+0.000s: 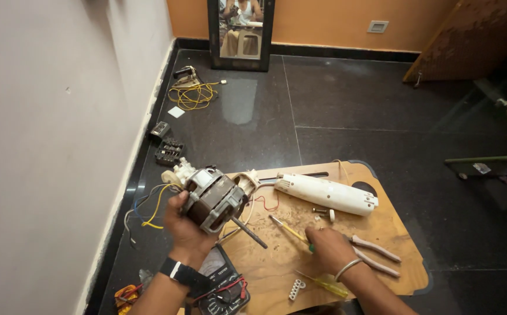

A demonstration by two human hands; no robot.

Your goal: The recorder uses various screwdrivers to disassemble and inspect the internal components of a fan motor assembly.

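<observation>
Dark tiled floor [347, 116], white wall at left, orange wall at back with a tall dark-framed mirror [241, 32] leaning on it. A wooden board [382, 233] lies on the floor as the surface, its near edge cut off by the frame. On it a long white plastic housing [326, 193] lies near the far edge; pale-handled pliers [376, 252] lie just right of the right hand. The left hand [184, 228] holds an electric motor [214, 198] raised over the board's left edge, grip clenched on its body, shaft pointing down-right, yellow, blue and white wires trailing left. The right hand [326, 246] rests on the board, grip closed on a yellow-shafted screwdriver [288, 229] with a green collar; handle hidden under the palm. A multimeter [221, 283] with red leads sits by the left wrist, partly covered. Small white terminal block [296, 289] near the board's front edge. Yellow cable coil [192, 93] by the far wall. No readable labels; the white wall plate [377, 26] is too small to make out.
</observation>
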